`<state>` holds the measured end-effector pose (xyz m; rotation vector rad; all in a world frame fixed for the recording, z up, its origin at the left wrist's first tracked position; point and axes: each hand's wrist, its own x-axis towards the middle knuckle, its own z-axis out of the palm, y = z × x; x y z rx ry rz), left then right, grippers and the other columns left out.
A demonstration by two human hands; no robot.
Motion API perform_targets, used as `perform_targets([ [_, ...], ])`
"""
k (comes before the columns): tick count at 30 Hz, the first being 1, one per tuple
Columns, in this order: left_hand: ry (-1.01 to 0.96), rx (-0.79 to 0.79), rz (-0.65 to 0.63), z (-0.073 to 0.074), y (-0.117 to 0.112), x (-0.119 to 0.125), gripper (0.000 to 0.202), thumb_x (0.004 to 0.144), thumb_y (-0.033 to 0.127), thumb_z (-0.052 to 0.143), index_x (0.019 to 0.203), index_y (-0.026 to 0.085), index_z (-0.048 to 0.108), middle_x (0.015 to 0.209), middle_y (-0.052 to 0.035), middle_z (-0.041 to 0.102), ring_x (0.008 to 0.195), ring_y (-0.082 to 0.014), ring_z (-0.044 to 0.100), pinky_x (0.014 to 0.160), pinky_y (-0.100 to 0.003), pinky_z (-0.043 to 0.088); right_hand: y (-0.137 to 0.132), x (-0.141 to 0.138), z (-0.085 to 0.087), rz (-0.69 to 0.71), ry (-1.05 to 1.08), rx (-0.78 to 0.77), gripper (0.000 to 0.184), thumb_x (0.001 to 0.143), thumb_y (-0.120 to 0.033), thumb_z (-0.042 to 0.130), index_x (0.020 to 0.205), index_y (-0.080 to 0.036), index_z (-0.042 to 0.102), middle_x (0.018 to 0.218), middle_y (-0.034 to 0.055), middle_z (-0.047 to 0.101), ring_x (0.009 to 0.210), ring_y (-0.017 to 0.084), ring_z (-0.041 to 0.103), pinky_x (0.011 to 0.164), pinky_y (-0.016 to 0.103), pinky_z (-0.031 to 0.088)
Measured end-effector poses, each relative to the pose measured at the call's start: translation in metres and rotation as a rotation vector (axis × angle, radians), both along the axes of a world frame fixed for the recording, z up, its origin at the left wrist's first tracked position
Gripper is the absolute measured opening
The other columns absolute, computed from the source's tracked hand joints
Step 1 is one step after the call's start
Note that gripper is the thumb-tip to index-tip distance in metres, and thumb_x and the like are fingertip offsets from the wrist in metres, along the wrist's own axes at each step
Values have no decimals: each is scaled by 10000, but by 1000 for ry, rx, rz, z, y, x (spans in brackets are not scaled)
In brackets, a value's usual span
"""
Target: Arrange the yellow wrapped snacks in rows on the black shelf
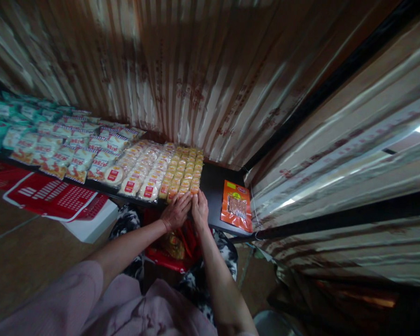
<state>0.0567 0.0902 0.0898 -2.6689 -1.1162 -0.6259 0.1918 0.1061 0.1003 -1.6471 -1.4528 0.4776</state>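
On a black shelf (pixel 212 191) lies a row of long clear packs filled with small yellow pieces, each with an orange label at its front end. At the near right end of that row, my left hand (pixel 177 211) and my right hand (pixel 200 210) are side by side on one yellow snack pack (pixel 195 182). Their fingers are closed over its front end, and the fingertips partly hide it. Left of it are clear packs of white round pieces (pixel 149 182) with red labels.
An orange snack packet (pixel 236 206) lies flat at the shelf's right end. White-and-orange bags (pixel 77 156) and green bags (pixel 19 114) fill the left side. Red baskets (pixel 61 193) stand below, one between my knees. Printed plastic sheeting (pixel 182 70) hangs behind, and a dark bar (pixel 311 93) slants at right.
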Motion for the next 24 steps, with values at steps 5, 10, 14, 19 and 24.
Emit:
perform_targets([
  [5,-1,3,18,1,-1,0,503,902,234,383,1396,142,397,1482,-84,368,1425,-219,190,1154,-454,163,-1,-2,-5,-25,-27,-45,567,925,-440,266,1333,-112,484,1365,143,507,1311,226,389,1097,406,301],
  [10,-7,-4,7,4,-2,0,496,912,226,366,1402,150,387,1488,-79,357,1426,-211,186,1158,-453,154,0,-1,-8,-59,-38,-40,581,925,-441,259,1349,-98,459,1387,148,479,1330,227,361,1104,405,285],
  [14,-3,-20,9,4,-2,-1,498,923,237,356,1416,164,370,1491,-82,352,1426,-225,189,1153,-460,167,0,-3,-8,0,-64,-19,528,934,-424,246,1294,-156,524,1330,101,543,1298,220,389,1085,405,310],
  [19,1,-25,-19,2,0,-2,497,927,244,356,1414,145,368,1505,-89,321,1428,-232,178,1158,-456,160,0,-3,-9,-25,-67,-6,553,924,-442,264,1315,-126,494,1352,127,516,1292,227,399,1090,411,303],
  [24,13,-14,-18,1,0,-2,490,937,212,321,1422,142,347,1511,-62,313,1434,-220,151,1169,-452,143,-9,-7,-3,-111,-7,105,537,909,-440,301,1286,-108,493,1328,162,520,1265,226,430,1074,423,324],
])
